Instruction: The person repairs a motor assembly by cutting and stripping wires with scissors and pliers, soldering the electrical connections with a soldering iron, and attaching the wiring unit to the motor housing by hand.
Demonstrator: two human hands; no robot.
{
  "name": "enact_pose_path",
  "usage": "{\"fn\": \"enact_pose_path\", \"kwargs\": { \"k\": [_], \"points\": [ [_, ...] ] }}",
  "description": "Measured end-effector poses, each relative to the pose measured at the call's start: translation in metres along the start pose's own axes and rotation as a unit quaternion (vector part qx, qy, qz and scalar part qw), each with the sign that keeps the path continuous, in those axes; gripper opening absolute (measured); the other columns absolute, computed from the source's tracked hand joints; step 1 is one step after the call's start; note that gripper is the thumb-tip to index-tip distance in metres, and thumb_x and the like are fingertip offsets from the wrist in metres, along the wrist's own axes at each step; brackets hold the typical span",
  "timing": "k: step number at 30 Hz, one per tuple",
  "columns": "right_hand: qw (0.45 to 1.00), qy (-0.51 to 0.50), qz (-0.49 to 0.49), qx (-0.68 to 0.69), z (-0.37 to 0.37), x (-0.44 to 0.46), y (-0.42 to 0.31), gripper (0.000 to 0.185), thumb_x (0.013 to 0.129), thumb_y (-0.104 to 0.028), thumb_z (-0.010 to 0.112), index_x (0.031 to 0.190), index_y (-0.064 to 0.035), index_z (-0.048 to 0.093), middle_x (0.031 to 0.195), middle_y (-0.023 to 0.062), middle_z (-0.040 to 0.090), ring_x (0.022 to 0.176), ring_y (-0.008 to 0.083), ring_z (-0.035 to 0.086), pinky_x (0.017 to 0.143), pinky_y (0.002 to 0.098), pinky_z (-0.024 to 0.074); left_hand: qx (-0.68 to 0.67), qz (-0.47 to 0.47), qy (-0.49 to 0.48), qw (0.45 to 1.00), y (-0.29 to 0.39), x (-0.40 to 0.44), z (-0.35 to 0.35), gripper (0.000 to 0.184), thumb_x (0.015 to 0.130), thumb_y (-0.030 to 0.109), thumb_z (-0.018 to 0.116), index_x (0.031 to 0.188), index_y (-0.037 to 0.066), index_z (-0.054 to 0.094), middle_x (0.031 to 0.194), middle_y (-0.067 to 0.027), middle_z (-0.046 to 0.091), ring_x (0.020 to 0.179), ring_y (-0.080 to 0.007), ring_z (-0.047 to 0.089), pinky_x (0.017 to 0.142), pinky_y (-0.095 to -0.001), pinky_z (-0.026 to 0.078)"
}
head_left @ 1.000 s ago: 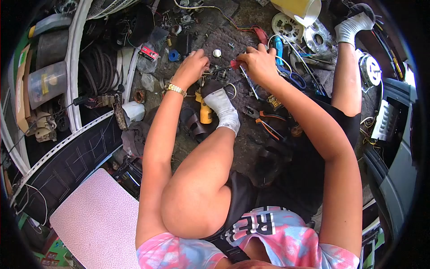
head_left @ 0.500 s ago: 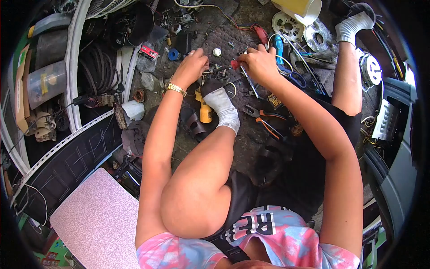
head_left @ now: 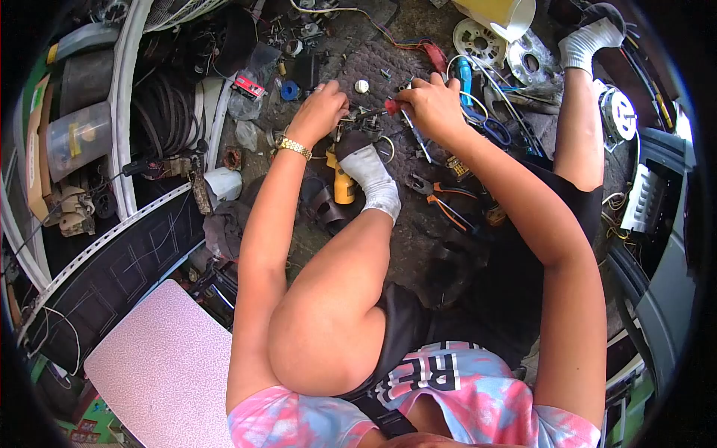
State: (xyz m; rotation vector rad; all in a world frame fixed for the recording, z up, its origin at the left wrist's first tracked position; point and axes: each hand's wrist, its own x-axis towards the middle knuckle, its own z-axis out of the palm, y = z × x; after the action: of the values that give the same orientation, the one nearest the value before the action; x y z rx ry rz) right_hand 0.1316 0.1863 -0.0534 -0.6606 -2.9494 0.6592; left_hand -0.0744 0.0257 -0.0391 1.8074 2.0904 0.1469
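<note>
My left hand [head_left: 320, 112], with a gold watch [head_left: 295, 148] at the wrist, has its fingers curled by a dark metal part above my sock; what it grips is hidden. My right hand [head_left: 429, 108] pinches a small red piece [head_left: 392, 107] at the right end of a dark thin part [head_left: 366, 116]. A slim metal tool [head_left: 417, 138] lies below my right hand. My socked foot [head_left: 367, 168] rests just under the part, beside a yellow tool [head_left: 343, 185]. A white round knob [head_left: 362, 86] and a blue ring [head_left: 289, 91] lie beyond.
Orange-handled pliers [head_left: 448, 205] lie right of my foot. Blue scissors [head_left: 496, 131], a blue screwdriver [head_left: 464, 78] and metal discs [head_left: 480, 45] are at the upper right. A yellow container [head_left: 497, 15] stands behind them. A pink board [head_left: 164, 358] is at the lower left.
</note>
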Motion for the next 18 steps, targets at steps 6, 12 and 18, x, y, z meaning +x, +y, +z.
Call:
{"fn": "enact_pose_path", "kwargs": {
  "k": [6, 12, 18],
  "points": [
    [1.0, 0.011, -0.006, 0.002, 0.0011, 0.0002, 0.0007, 0.017, 0.082, -0.028, 0.068, 0.097, -0.0272, 0.076, 0.09, -0.0015, 0.066, 0.092, 0.0237, 0.058, 0.08, 0.0464, 0.0377, -0.006, -0.005, 0.002, 1.0, -0.0013, -0.0007, 0.0015, 0.013, 0.079, 0.007, 0.069, 0.087, 0.003, 0.059, 0.096, -0.0154, 0.054, 0.096, -0.038, 0.055, 0.093, -0.0459, 0.044],
    [1.0, 0.009, -0.004, 0.005, -0.0007, 0.0007, -0.0002, 0.017, 0.081, -0.029, 0.069, 0.096, -0.0273, 0.075, 0.09, -0.002, 0.065, 0.092, 0.0236, 0.057, 0.08, 0.0466, 0.0376, -0.002, -0.008, -0.004, 1.0, -0.0002, -0.0002, 0.0005, 0.013, 0.079, 0.007, 0.069, 0.087, 0.003, 0.06, 0.097, -0.0157, 0.054, 0.096, -0.0388, 0.055, 0.096, -0.0463, 0.043],
    [1.0, 0.017, -0.001, 0.015, 0.0005, 0.001, -0.0004, 0.015, 0.081, -0.024, 0.066, 0.09, -0.0296, 0.077, 0.092, -0.0017, 0.066, 0.096, 0.0243, 0.057, 0.08, 0.0479, 0.0372, 0.002, -0.007, -0.004, 1.0, -0.0006, 0.0005, 0.0019, 0.014, 0.079, 0.007, 0.069, 0.088, 0.002, 0.06, 0.097, -0.0156, 0.054, 0.097, -0.0385, 0.055, 0.092, -0.0451, 0.044]
  ]
}}
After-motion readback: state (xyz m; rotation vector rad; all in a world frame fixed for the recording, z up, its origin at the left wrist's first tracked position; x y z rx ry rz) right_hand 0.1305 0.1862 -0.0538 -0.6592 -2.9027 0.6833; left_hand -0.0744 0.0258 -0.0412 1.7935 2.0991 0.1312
